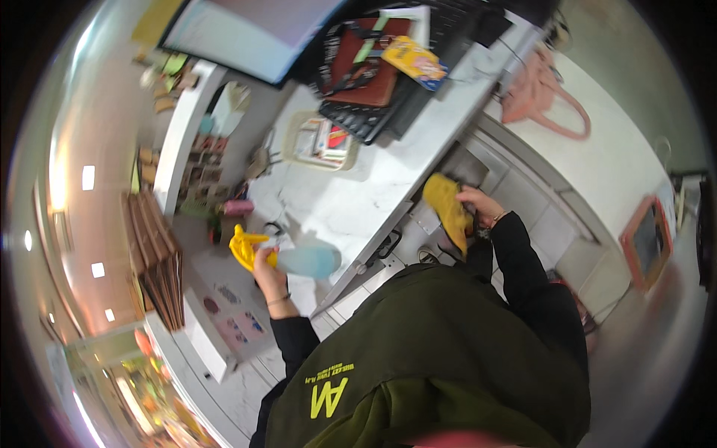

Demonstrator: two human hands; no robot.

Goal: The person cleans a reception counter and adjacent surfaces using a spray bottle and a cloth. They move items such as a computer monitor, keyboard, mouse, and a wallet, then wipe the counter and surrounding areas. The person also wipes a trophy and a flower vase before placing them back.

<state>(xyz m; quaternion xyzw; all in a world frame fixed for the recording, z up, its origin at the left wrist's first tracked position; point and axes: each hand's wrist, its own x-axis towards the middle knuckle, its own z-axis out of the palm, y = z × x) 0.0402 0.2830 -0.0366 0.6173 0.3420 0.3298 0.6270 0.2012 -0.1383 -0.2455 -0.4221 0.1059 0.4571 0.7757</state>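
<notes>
My left hand (270,277) grips the neck of a spray bottle (309,261). The bottle has a yellow trigger head and a pale blue translucent body, and it tilts sideways over the near end of a white marble-patterned counter (369,196). Off the counter's edge, above the tiled floor, my right hand (480,206) holds a yellow cloth (445,210) that hangs down in folds. Its fingers are partly hidden by the cloth.
On the counter stand a cream basket (288,143) of small items, a black keyboard (347,120), a brown notebook (367,84) with a lanyard, and a monitor (252,39). A pink bag (540,98) and a red-framed mirror (647,243) occupy the white table (616,151). Brown menu-like folders (154,252) stand at left.
</notes>
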